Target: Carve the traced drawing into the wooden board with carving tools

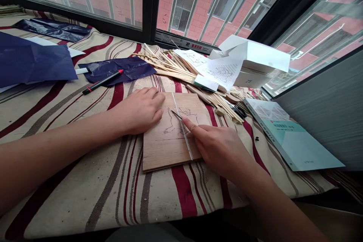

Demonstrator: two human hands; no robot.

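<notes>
A square wooden board (159, 155) lies on the striped cloth, with a dark line drawing (170, 123) on its face and a narrow white strip (181, 124) running down it. My left hand (144, 109) presses on the board's left side, fingers bent and held together over the edge. In my right hand (218, 147) is a thin pointed carving tool (177, 115), gripped near its tip with the index finger along it. The dark tip meets the board at the upper part of the drawing, left of the strip. Most of the handle is hidden by the hand.
Dark blue carbon sheets (34, 58) and a black-and-red pen (102, 82) lie left. Behind the board are thin wooden strips (172, 64), printed drawings (221, 72) and a white box (255, 60). Scissors (240, 111) and a pale green book (292, 136) lie right, beside the window.
</notes>
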